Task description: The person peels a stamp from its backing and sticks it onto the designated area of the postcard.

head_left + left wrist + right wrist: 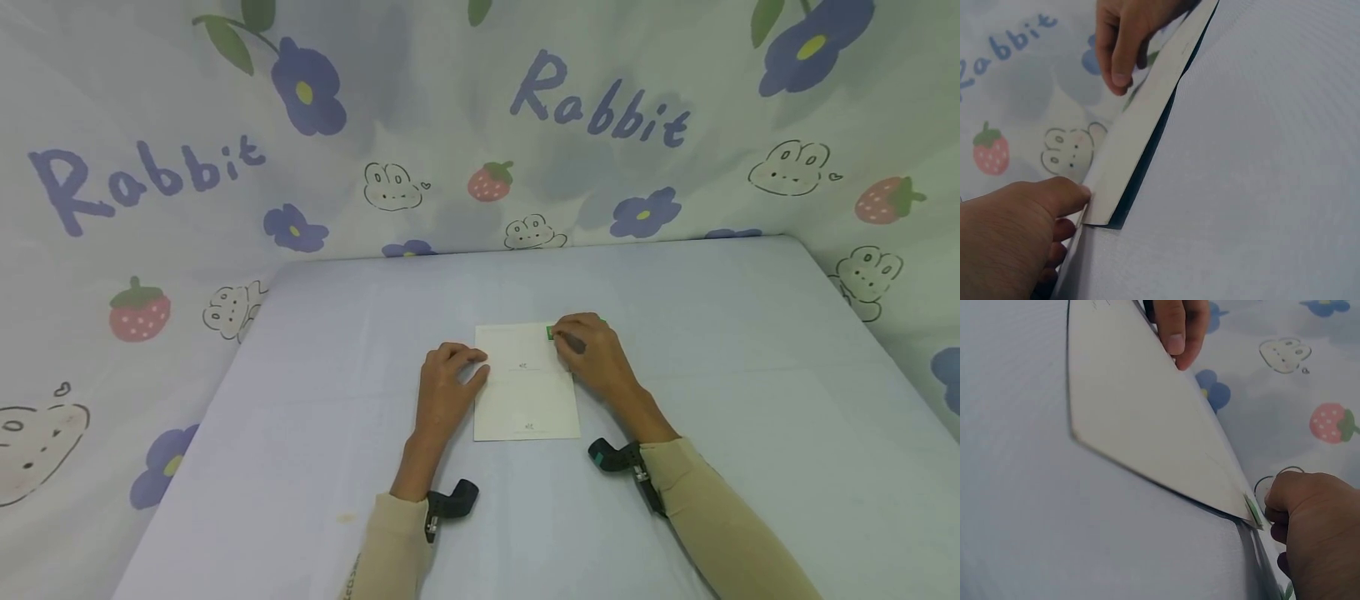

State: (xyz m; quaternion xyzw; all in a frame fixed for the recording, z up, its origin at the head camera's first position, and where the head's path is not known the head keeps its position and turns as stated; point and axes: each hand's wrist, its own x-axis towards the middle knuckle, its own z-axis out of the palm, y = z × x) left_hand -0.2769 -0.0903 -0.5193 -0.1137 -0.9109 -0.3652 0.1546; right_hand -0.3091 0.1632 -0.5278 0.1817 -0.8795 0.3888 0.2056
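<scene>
A white sheet (525,404) with two small dark marks and a faint crease across its middle lies on the table. My left hand (444,387) is at its left edge, thumb and forefinger parted and their tips touching the margin. At the sheet's far right corner, my right hand (596,354) has thumb and forefinger drawn together on a small green strip (551,332). Most of that strip is hidden beneath the hand; a green end (1252,510) shows over the sheet's corner in the right wrist view.
A pale cloth covers the table (360,333). Behind it hangs a curtain (435,92) printed with flowers, strawberries and rabbits. Dark wrist cameras stick out from the left sleeve (390,546) and the right sleeve (720,517).
</scene>
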